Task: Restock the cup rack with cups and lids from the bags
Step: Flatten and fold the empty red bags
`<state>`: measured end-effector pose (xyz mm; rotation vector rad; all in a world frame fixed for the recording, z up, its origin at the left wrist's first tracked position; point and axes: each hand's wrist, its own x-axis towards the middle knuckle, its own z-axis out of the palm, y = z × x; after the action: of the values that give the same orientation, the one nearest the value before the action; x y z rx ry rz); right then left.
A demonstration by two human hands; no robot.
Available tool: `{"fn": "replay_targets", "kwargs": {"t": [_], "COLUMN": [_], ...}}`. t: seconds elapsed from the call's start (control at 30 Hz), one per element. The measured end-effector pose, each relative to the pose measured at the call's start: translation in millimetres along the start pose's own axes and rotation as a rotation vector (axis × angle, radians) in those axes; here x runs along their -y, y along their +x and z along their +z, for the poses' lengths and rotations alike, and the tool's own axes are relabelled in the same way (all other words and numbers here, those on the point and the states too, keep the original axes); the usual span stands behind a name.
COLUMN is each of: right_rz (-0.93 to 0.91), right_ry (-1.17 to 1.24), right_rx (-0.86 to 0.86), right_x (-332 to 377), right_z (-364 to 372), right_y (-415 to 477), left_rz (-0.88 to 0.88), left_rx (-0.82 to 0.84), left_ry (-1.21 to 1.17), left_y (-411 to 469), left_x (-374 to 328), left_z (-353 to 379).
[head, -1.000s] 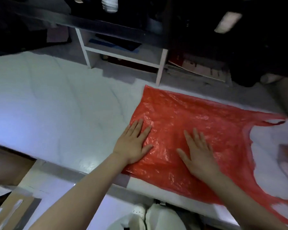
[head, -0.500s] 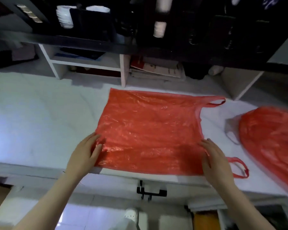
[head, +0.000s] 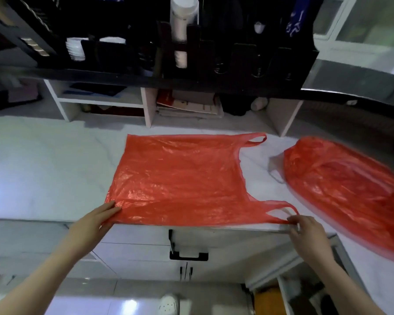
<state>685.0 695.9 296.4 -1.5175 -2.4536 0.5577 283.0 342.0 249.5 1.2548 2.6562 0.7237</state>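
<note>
- The empty red bag (head: pixel 182 178) lies flat on the counter (head: pixel 43 167), long axis left to right, handles toward the right.
- The left hand (head: pixel 96 223) pinches its near left corner; the right hand (head: pixel 305 233) pinches the near handle (head: pixel 273 202).
- A second red bag (head: pixel 341 189) lies nearer the right hand.

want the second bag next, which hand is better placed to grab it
The right hand, pinching a handle of the flat bag beside the second bag; the left hand holds the opposite corner.
</note>
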Motion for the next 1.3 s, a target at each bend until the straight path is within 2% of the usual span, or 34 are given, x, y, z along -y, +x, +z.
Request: {"fn": "replay_targets", "kwargs": {"t": [0.2, 0.3, 0.43, 0.5, 0.6, 0.63, 0.8, 0.97, 1.07, 1.13, 1.2, 1.3], "right_rz": [-0.042, -0.063, 0.045, 0.153, 0.344, 0.391, 0.467, 0.594, 0.572, 0.52, 0.422, 0.25], "right_ry": [-0.368, -0.328, 0.232, 0.505, 1.093, 1.194, 1.19, 1.489, 1.282, 0.981, 0.648, 0.335], "right_rx": [0.042, 0.03, -0.041, -0.098, -0.091, -0.098, -0.167, -0.279, -0.181, -0.131, -0.157, -0.176], "right_x": [1.2, -6.4, -16.2, -15.3, -3.1, 0.4, 9.4, 3.2, 3.9, 10.5, 20.3, 35.7], "right_z": [-8.0, -10.6, -19.5, -22.2, -20.9, -20.7, -17.8, -20.4, -19.7, -15.8, -10.3, 3.1], "right_y": [-3.9, -1.1, 0.5, 0.5, 5.2, 7.8, 17.6, 14.4, 8.1, 2.0, -6.6, -19.2], "left_rz": [0.041, -0.005, -0.054, -0.049, -0.049, -0.053, -0.047, -0.025, 0.003, 0.043, 0.063, 0.187], "left_rx": [0.137, 0.122, 0.109, 0.116, 0.117, 0.121, 0.16, 0.231, 0.224, 0.217, 0.193, 0.112], "left_ry": [0.124, 0.153, 0.114, 0.114, 0.112, 0.108, 0.178, 0.227, 0.235, 0.251, 0.253, 0.292], "left_y": [2.6, 7.7, 8.5, 8.3, 9.6, 9.9, 11.9, 11.5, 8.6, 7.6, 5.7, 1.5], "left_x": [-0.1, -2.1, 0.8, 1.6, -0.7, -1.6, -6.2, -4.4, -2.5, -3.1, -6.1, -13.1], "left_z": [-10.4, -15.9, -19.6, -20.3, -22.5, -23.6, -30.2, -29.9, -26.1, -22.1, -20.2, -17.2]}}
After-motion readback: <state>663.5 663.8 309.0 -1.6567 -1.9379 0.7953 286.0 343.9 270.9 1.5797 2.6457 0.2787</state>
